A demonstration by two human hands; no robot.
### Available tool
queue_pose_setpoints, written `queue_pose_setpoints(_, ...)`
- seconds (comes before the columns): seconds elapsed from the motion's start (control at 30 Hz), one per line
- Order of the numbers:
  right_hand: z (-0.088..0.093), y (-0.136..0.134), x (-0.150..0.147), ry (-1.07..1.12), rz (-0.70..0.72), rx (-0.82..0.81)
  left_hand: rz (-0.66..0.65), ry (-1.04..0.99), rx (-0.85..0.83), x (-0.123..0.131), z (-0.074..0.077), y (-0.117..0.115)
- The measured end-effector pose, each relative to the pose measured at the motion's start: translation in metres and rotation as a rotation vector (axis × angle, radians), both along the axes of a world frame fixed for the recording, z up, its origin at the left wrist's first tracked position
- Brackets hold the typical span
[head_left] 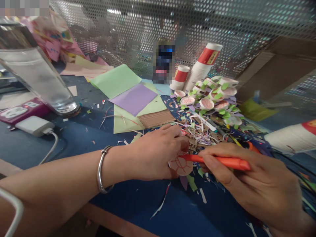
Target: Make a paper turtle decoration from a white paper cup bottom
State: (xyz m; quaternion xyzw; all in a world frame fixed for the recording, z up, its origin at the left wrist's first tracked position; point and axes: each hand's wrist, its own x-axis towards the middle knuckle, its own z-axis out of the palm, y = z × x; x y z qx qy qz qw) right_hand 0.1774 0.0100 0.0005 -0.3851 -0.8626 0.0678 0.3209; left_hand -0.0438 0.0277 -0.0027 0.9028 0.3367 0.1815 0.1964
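Observation:
My left hand [158, 153], a silver bangle on its wrist, is closed around a small round paper-cup bottom [181, 165]. Red lines form a pattern on its pale face, and purple and green paper tabs [192, 183] stick out below it. In my right hand [254, 184] is an orange-red marker [222, 161], pinched between thumb and fingers. Its tip meets the drawn face of the cup bottom. Beyond my hands lies a pile of similar cup bottoms [206, 103] with green and purple tabs, several of them marked in red.
Paper scraps [202, 131] litter the blue table [128, 200]. Behind my left hand lie corrugated cardboard [156, 118], purple paper [134, 98] and green paper [118, 80]. Stacked paper cups [202, 67] stand near the perforated metal screen [123, 36]. A water glass [41, 72] and charger [36, 125] are left.

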Motion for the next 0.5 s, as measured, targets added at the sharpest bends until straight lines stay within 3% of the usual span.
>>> queue_pose_setpoints(0.17, 0.0022, -0.0004, 0.0022, -0.058, 0.019, 0.020, 0.000, 0.011, -0.004, -0.0009, -0.0004, -0.0003)
queue_pose_setpoints(0.5, 0.0013, -0.0037, 0.0012, 0.048, 0.026, -0.065, -0.003, -0.021, -0.001, -0.0020, -0.0025, -0.0003)
